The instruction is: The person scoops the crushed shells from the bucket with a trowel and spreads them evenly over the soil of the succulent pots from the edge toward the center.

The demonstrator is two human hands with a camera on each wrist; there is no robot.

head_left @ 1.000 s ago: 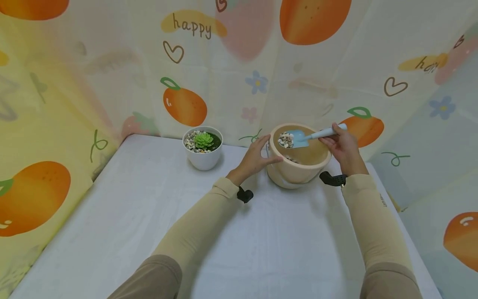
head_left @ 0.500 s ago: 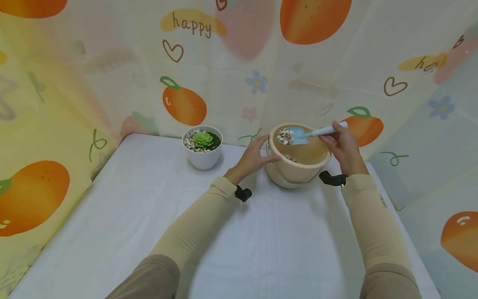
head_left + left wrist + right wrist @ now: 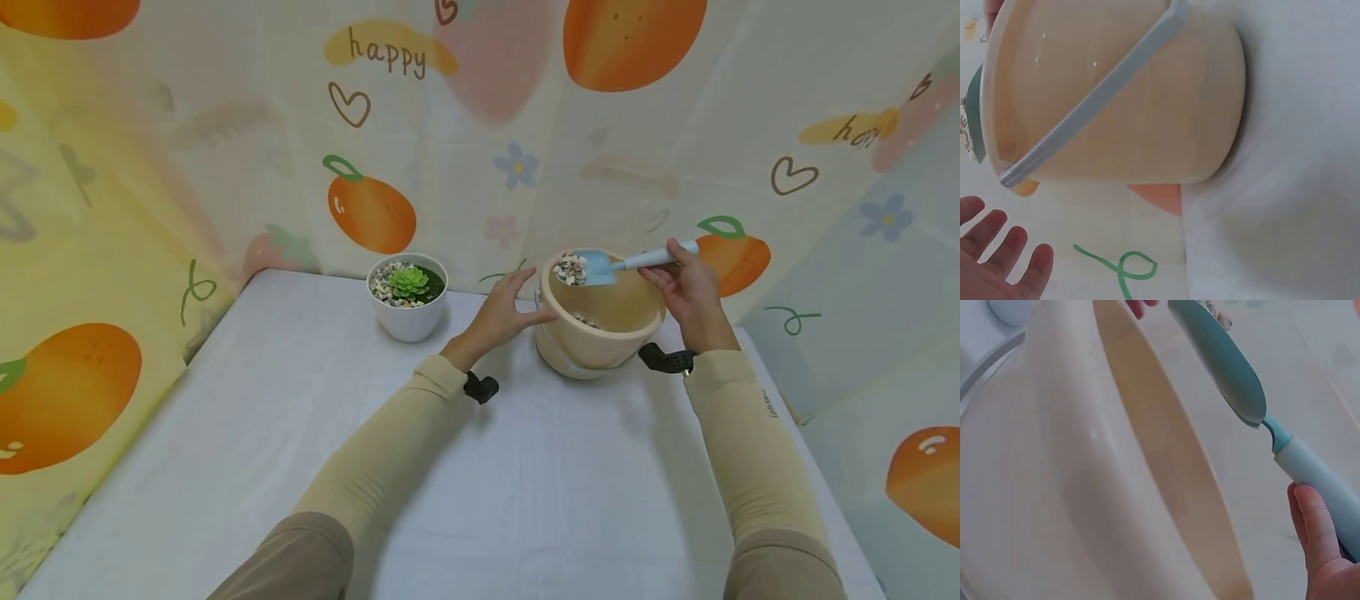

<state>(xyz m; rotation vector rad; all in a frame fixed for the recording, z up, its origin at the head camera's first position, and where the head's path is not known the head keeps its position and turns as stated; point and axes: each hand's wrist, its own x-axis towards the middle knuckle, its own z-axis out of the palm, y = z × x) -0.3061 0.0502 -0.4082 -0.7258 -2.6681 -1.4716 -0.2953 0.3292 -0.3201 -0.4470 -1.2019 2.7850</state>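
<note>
My right hand (image 3: 693, 296) grips the pale handle of a small blue garden trowel (image 3: 599, 268), held over a cream bucket (image 3: 592, 350). Pebbles (image 3: 570, 269) of mixed colours fill the trowel's scoop. In the right wrist view the trowel (image 3: 1229, 369) is seen edge-on, above the bucket's rim (image 3: 1191, 469). At the bucket's left side my left hand (image 3: 495, 317) has its fingers spread, thumb near the rim. From the left wrist, those fingers (image 3: 1007, 247) appear apart from the bucket wall and its grey handle (image 3: 1094, 100). A few pebbles show low inside the bucket.
Left of the bucket stands a white pot (image 3: 408, 321) with a green succulent (image 3: 409, 282), pebbles and a dark green patch. Both stand near the back edge of a table under white cloth (image 3: 300, 400). A fruit-printed curtain (image 3: 442, 158) hangs close behind.
My left hand has drawn back slightly to the left, off the bucket's rim. The loaded trowel has risen and shifted a little to the left in my right hand.
</note>
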